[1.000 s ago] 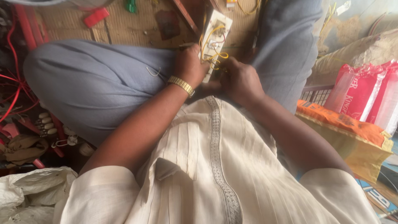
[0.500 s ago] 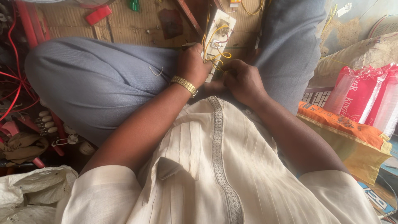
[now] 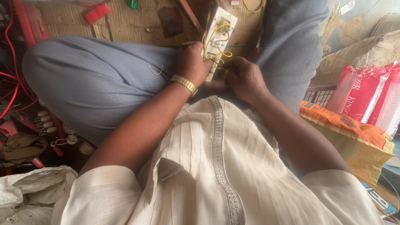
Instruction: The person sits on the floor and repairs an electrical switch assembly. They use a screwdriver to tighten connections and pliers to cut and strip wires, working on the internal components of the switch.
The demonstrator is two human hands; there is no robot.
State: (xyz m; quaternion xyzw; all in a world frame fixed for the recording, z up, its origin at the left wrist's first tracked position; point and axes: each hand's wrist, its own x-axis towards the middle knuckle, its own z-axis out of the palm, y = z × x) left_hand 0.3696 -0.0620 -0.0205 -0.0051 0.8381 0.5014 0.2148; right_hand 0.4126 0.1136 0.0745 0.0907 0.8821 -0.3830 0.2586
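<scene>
A white electrical switch plate [image 3: 220,29] with yellow wires [image 3: 212,39] on its back is held upright between my knees. My left hand [image 3: 191,62], with a gold watch at the wrist, grips the plate's lower left edge. My right hand [image 3: 245,77] is closed on the yellow wires at the plate's lower right; whether it holds a small tool is hidden by the fingers. I sit cross-legged in grey trousers and a cream shirt.
Red and orange bags [image 3: 366,104] lie at the right. A woven mat [image 3: 125,21] with a red piece [image 3: 96,12] lies ahead. Red wires and plugs [image 3: 25,108] sit at the left, and a white sack [image 3: 29,191] at the lower left.
The switch plate has tilted slightly and my hands shifted a little on it; both kept their grip.
</scene>
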